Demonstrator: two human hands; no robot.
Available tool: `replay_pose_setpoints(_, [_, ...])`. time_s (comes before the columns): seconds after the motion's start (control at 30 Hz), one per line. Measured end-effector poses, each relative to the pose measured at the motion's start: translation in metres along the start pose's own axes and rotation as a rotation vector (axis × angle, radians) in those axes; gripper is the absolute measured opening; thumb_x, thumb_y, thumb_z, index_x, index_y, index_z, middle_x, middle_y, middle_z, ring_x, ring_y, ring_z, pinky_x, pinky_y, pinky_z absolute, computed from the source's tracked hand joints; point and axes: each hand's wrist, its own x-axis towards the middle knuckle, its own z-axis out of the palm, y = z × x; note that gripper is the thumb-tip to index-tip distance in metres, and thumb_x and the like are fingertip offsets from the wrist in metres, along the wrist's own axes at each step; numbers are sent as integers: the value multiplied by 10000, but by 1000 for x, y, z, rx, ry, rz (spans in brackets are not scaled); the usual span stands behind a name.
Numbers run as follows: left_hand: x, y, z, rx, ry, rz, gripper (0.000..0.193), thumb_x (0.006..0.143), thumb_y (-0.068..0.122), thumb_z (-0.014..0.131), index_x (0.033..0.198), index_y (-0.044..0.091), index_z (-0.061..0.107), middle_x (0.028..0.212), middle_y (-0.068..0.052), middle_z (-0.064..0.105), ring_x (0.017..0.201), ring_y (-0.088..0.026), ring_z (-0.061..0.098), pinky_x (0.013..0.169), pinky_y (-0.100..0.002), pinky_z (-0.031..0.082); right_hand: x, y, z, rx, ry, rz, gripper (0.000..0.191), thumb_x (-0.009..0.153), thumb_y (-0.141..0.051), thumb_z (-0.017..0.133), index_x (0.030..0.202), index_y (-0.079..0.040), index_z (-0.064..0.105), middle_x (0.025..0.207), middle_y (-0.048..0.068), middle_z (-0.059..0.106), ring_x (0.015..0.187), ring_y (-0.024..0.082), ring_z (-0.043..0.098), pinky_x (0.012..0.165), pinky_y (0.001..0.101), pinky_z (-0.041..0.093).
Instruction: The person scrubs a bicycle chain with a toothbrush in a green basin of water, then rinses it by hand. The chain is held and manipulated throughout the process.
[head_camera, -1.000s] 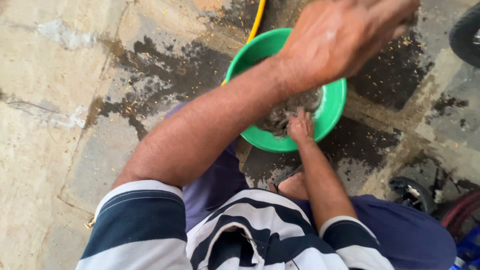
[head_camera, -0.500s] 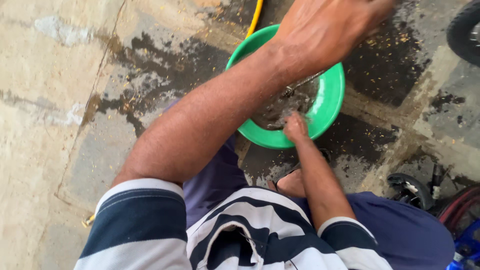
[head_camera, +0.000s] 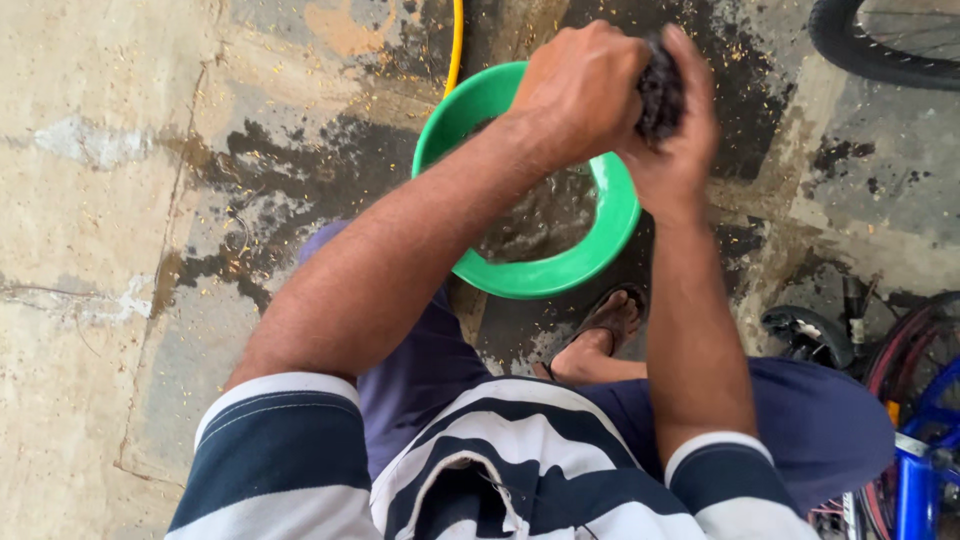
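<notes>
- A dark, wet clump (head_camera: 660, 95) sits squeezed between both hands above the far rim of the green basin (head_camera: 520, 275).
- The left hand (head_camera: 580, 90) is fisted on the clump; the right hand (head_camera: 680, 150) wraps it from the other side.
- The basin holds murky water with dark bits.
- It stands on the wet concrete floor (head_camera: 120, 250), a yellow hose (head_camera: 457, 45) behind it.
- A sandalled foot (head_camera: 600, 335) rests just beside the basin.

Basin (head_camera: 560, 275) on the floor ahead of my knees, water in it; my left hand (head_camera: 580, 95) and right hand (head_camera: 680, 150) meet above its one o'clock rim, a wet clump (head_camera: 660, 95) between them. Hose (head_camera: 457, 45) runs off at twelve, a wheel (head_camera: 890, 45) at two, my sandalled foot (head_camera: 605, 330) at six, bicycle parts (head_camera: 900, 400) at four
</notes>
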Motion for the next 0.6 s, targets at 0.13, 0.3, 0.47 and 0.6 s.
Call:
replay_pose_setpoints(0.13, [0, 8, 16, -49, 44, 43, 121, 706, 170, 715, 746, 57, 734, 794, -240, 712, 721, -456, 699, 590, -536, 564, 8, 35, 26, -36, 17, -45, 407, 937, -38, 916, 1228, -38, 631, 1156, 79, 685, 1026, 157, 642, 905, 333, 556])
replay_pose_setpoints(0.3, [-1, 10, 46, -50, 381, 10, 125, 766, 170, 717, 703, 71, 675, 652, -171, 669, 623, -391, 668, 570, -521, 523, -25, 84, 46, -181, 210, 168, 316, 988, -136, 859, 1215, -31, 666, 1131, 93, 732, 1024, 192, 699, 901, 334, 596])
replay_pose_setpoints(0.47, [-8, 6, 53, 55, 418, -11, 150, 687, 116, 685, 837, 122, 677, 729, -153, 683, 683, -390, 663, 590, -505, 511, -46, 95, 70, -277, 226, 249, 347, 985, -144, 849, 1249, -35, 651, 1166, 114, 718, 1056, 239, 683, 923, 366, 578])
replay_pose_setpoints(0.6, [-9, 5, 33, 42, 387, 4, 187, 706, 100, 700, 893, 103, 693, 726, -160, 687, 665, -387, 670, 576, -507, 515, -55, 96, 86, -321, 189, 297, 372, 984, -150, 841, 1276, -38, 640, 1194, 132, 707, 1081, 276, 670, 940, 392, 563])
